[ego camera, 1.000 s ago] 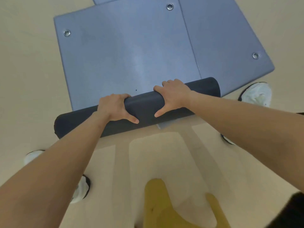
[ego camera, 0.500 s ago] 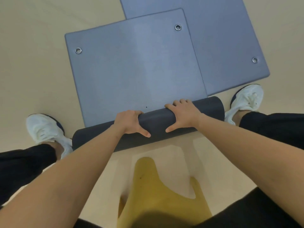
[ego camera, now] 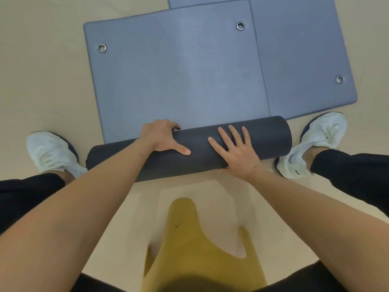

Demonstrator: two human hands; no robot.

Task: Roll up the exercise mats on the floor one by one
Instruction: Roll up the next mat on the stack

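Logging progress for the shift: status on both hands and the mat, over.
Left grip curled over the roll; right grip flat on it. Top mat partly rolled, flat stretch ahead. Second mat lies under its right edge, nothing on top.

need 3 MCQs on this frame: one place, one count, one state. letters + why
1. Where does the second mat lie relative to the part-rolled mat?
A. To its left, apart
B. Partly under it, showing on its right
C. Rolled up on top of it

2. How many metal eyelets show?
A. One
B. Three
C. Five

3. How is the right hand on the roll?
A. Flat, fingers spread
B. In a fist, lifted off
C. Pinching an eyelet

Key: 1 B, the part-rolled mat's right edge overlaps the second mat. 2 B, two on the part-rolled mat and one on the second mat. 3 A, straight fingers lie spread on the dark roll.
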